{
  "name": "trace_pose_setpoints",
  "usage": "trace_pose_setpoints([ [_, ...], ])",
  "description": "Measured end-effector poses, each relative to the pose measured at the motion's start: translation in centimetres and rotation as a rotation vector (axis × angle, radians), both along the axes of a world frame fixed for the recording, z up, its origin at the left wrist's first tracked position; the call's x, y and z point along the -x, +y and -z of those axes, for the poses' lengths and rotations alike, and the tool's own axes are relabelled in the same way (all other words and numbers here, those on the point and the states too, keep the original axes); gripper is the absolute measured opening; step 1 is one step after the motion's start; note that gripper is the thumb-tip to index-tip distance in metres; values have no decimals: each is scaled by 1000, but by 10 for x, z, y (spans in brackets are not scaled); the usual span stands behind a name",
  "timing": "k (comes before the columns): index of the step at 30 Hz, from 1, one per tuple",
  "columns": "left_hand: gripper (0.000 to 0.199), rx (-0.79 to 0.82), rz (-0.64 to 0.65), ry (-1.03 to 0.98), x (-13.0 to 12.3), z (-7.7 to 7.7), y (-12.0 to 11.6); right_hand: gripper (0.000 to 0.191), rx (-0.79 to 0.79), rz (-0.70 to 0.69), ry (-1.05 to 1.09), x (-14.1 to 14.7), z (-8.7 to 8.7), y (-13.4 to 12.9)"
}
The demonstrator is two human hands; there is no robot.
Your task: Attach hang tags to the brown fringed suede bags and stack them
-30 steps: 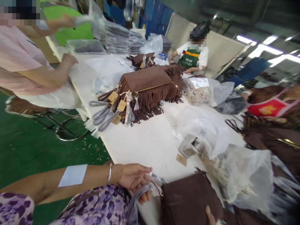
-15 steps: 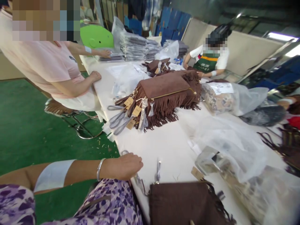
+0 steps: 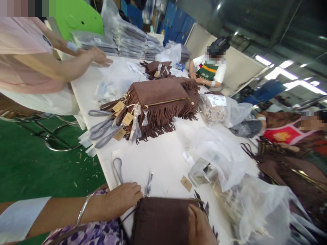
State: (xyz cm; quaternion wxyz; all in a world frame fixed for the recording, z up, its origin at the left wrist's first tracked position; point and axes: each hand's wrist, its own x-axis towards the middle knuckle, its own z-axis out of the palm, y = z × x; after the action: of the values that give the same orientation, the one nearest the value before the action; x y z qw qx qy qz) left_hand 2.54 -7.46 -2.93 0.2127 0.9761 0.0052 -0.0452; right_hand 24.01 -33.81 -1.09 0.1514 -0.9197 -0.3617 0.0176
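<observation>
A dark brown pouch bag [image 3: 159, 217] with fringe along its right side lies at the near edge of the table. My left hand [image 3: 125, 199] is closed at its upper left corner, fingers curled, beside the wrist strap [image 3: 118, 170] and a plastic-wrapped zip pull [image 3: 149, 182]. Resting on the right part of the bag is my right hand [image 3: 200, 226], its fingers stretched out along the surface; its thumb is hidden. A tan paper tag [image 3: 186, 183] lies just beyond the bag.
A pile of brown fringed bags [image 3: 160, 93] with tags and wrapped straps stands mid-table [image 3: 143, 156]. Clear plastic bags [image 3: 217, 153] spread along the right. Stacked grey packets [image 3: 127, 37] are at the back. Co-workers are at the left [image 3: 30, 61], far side [image 3: 209, 69] and right [image 3: 283, 132].
My view has swung to the right. My left hand has come from the table edge to the bag's corner, and my right hand has come into view on the bag. The left co-worker's hands have moved over the table.
</observation>
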Motion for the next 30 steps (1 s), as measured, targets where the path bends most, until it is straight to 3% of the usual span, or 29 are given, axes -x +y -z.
trace_pose_setpoints([
  [6, 17, -40, -86, 5, -2, -1, 28, 47, 194, -150, -63, -51, 16, 79],
  [10, 14, -87, -148, 5, 13, -11, 37, 36, 294, -95, 71, -69, 11, 89],
  [14, 3, -74, -233, 21, 28, -21, 45, 27, 284, -164, 178, -68, -7, 91],
  [15, 9, -30, -257, 17, 29, -25, 47, 28, 253, -174, 198, -65, -12, 93],
  [18, 33, 199, -324, -59, 21, -41, 50, 35, 105, -208, 237, -48, -30, 102],
  [21, 57, 480, -360, -150, -9, -50, 47, 37, 9, -320, 225, -28, -49, 111],
  [25, 98, 948, -309, -67, -58, -34, 30, 36, -43, -417, 221, -2, -76, 116],
  [26, 97, 1099, -279, 23, -66, -27, 24, 36, -51, -405, 219, 3, -82, 115],
  [28, 73, 1376, -237, 196, -74, -14, 14, 37, -42, -344, 213, 9, -88, 107],
  [30, 50, 1530, -243, 257, -73, -5, 8, 38, -11, -285, 202, 9, -85, 94],
])
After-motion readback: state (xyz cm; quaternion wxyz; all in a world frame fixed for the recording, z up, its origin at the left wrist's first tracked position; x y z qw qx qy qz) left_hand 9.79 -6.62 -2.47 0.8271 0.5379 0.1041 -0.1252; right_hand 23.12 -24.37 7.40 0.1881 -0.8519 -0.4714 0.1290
